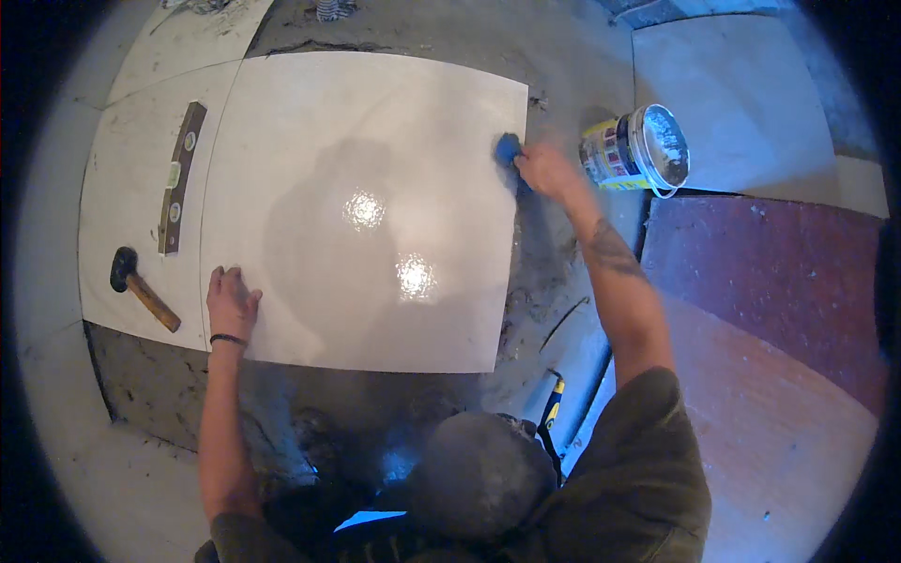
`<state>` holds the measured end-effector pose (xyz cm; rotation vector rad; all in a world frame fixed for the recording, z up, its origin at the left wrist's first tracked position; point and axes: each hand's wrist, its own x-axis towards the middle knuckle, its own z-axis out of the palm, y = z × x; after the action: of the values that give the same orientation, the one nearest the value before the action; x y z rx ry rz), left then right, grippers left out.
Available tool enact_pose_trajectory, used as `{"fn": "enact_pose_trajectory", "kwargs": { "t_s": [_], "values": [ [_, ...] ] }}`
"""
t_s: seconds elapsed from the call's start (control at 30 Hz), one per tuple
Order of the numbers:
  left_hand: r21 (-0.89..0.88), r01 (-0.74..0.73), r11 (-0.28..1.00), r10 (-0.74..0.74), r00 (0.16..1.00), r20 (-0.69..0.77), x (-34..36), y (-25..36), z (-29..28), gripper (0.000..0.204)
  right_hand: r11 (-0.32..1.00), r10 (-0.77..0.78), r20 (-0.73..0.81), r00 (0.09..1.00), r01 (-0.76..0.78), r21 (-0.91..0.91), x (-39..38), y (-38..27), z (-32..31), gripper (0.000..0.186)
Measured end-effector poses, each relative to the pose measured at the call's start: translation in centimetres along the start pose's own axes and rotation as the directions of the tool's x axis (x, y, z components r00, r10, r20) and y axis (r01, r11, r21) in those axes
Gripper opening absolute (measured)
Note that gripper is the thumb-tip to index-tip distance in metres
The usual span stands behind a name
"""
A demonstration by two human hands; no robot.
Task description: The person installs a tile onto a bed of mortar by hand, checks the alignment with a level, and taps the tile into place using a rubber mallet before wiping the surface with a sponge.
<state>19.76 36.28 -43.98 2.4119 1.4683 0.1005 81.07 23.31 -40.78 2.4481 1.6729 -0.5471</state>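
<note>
A large, glossy pale tile [375, 188] lies on grey mortar in front of me. My left hand [233, 305] rests on its near left corner, by the joint with the neighbouring tile, fingers apart and holding nothing. At the tile's far right edge, my right hand [547, 172] is closed on a small dark-blue lump [508, 148]. Blur keeps me from telling its kind. On the left tile [141, 178] lie a spirit level [175, 197] and a rubber mallet [145, 289] with a black head and wooden handle.
A bucket [615, 155] with pale residue leans beyond my right hand. Reddish-brown boards [751, 253] cover the right side, and another pale tile [727, 103] lies behind them. A tool with a yellow-and-black handle [554, 403] lies near my right arm. Bare mortar [554, 272] borders the tile.
</note>
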Motion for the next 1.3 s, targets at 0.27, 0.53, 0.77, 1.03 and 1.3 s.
{"fn": "enact_pose_trajectory", "kwargs": {
  "t_s": [0.27,0.53,0.77,1.03,1.3],
  "values": [
    [0.061,-0.017,0.998,0.015,1.0,0.026,0.5,-0.2,-0.2,0.061,0.97,-0.101,-0.04,0.994,0.108,0.218,-11.9,-1.4,6.4,0.034],
    [0.092,0.0,0.996,-0.006,0.997,0.072,0.9,-0.6,-0.1,0.064,0.926,-0.058,0.147,0.987,-0.002,0.379,-25.2,-6.4,8.7,0.029],
    [0.111,0.052,0.993,-0.071,0.981,0.18,1.6,-1.3,-0.3,0.066,0.757,-0.254,0.395,0.883,-0.073,0.649,-34.5,-6.7,9.2,0.023],
    [0.136,-0.196,0.971,0.094,0.84,0.535,0.9,-5.0,-9.7,0.074,0.861,0.376,-0.519,0.767,-0.082,0.502,-20.6,11.5,-11.3,0.048],
    [0.427,0.224,0.876,-0.446,0.717,0.536,-10.0,-10.0,-21.6,0.066,0.944,0.328,-0.114,0.938,-0.319,0.09,-3.0,28.5,-11.0,0.05]
  ]
}}
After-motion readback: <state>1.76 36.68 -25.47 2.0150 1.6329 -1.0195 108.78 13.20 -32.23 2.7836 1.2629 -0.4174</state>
